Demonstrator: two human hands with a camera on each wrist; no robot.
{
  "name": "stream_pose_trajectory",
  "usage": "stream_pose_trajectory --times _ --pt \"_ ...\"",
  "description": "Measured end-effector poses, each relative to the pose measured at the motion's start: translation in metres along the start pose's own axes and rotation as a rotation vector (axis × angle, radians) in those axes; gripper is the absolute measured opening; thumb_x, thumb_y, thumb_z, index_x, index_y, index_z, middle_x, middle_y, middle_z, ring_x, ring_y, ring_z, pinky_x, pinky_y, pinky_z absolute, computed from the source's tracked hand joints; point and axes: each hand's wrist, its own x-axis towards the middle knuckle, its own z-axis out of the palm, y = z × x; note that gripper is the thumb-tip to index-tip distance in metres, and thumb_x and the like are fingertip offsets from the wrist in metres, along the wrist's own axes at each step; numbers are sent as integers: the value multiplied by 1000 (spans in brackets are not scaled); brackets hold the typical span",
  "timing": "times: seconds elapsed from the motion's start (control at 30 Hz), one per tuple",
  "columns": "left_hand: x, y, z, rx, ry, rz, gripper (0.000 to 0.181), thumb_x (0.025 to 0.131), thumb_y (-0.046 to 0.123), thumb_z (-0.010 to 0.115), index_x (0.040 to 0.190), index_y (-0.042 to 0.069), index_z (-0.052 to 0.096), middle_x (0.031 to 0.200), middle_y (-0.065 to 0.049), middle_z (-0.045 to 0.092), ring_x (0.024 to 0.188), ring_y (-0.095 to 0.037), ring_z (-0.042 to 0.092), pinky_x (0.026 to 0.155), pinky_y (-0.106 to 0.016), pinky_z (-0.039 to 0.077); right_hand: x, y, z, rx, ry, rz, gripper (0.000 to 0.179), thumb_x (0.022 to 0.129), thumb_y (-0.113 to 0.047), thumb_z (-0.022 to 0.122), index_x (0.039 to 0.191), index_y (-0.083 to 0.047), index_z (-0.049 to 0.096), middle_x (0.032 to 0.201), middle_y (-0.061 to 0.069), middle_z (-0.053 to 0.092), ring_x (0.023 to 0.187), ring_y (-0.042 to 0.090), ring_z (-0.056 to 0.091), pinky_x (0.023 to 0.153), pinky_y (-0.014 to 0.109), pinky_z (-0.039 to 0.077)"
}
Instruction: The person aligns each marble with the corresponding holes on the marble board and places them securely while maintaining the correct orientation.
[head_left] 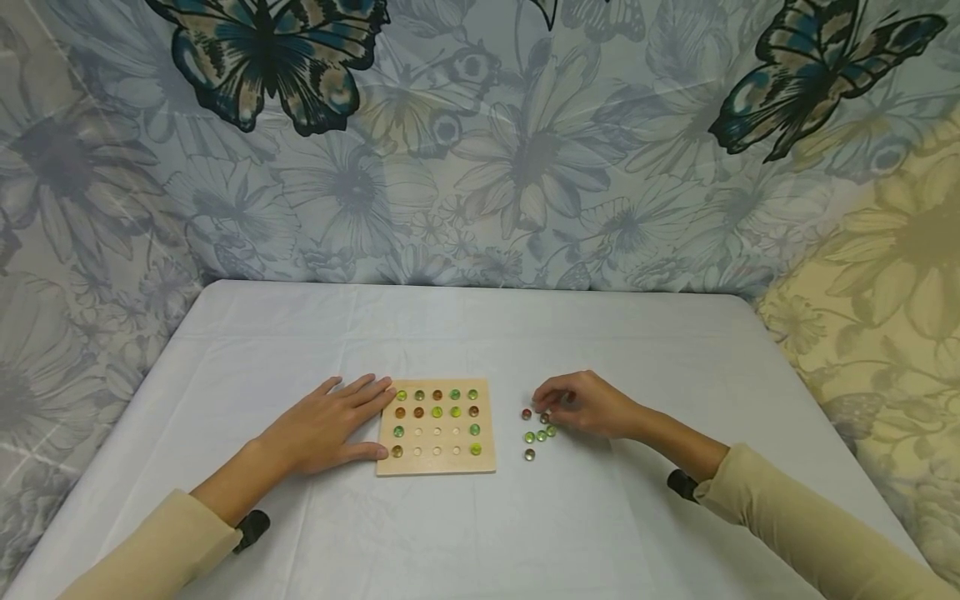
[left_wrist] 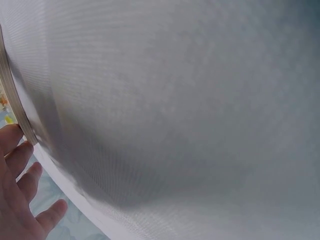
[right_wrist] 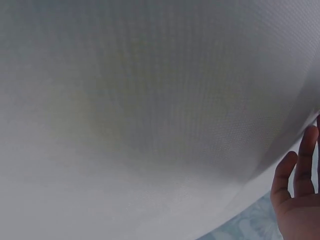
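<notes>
A thin wooden board [head_left: 436,463] lies on the table with rows of round hollows. Green, amber and brown glass beads [head_left: 437,412] sit in its upper two rows and both side columns; pale hollows show in the lower middle. My left hand [head_left: 322,429] rests at the board's left edge, fingers spread and straight, thumb on the lower left side. To the right of the board lies a small group of loose glass beads [head_left: 529,437], green and reddish brown. Over it is my right hand [head_left: 588,406], fingers bent, fingertips right at a brown bead [head_left: 545,418]; I cannot tell whether they pinch it.
A white cloth [head_left: 465,533] covers the table. Behind it and at both sides hangs flowered fabric [head_left: 525,192] with butterflies. Dark wrist cameras [head_left: 252,530] sit under both sleeves. Mostly white cloth fills the two wrist views.
</notes>
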Motion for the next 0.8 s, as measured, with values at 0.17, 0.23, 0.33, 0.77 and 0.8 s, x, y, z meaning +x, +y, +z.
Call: stream_pose_trajectory --times 0.17,0.23,0.33,0.77,0.8 --pt "0 0 -1 -11 -1 -2 83 94 68 47 155 12 38 160 -7 34 146 -31 33 112 -62 29 2 -2 1 9 -9 8 25 85 5 73 108 -6 72 97 -3 74 91 13 69 81 35 56" --pt "0 0 -1 -14 -1 -3 83 94 68 47 155 12 38 160 -7 34 146 -31 33 112 -62 29 3 -2 1 12 -6 7 25 85 5 74 107 -6 72 96 -3 74 90 13 69 81 35 56" --pt "0 1 -1 -8 0 -2 83 94 68 47 155 12 38 160 -7 34 146 -31 32 112 -62 29 3 -2 1 11 4 -2 25 85 5 74 107 -6 72 95 -3 74 89 13 69 79 33 56" --pt "0 3 -4 2 -12 -8 84 94 69 47 155 12 38 160 -7 34 146 -31 33 112 -61 29 5 -4 2 -17 27 -9 24 85 0 75 108 -8 73 95 -6 73 87 8 67 78 33 55" --pt "0 3 -3 2 -12 -8 84 94 68 47 155 12 38 160 -7 34 146 -31 33 112 -62 29 6 -5 2 -23 30 -10 24 86 0 75 108 -8 73 95 -6 73 87 8 66 78 33 55"
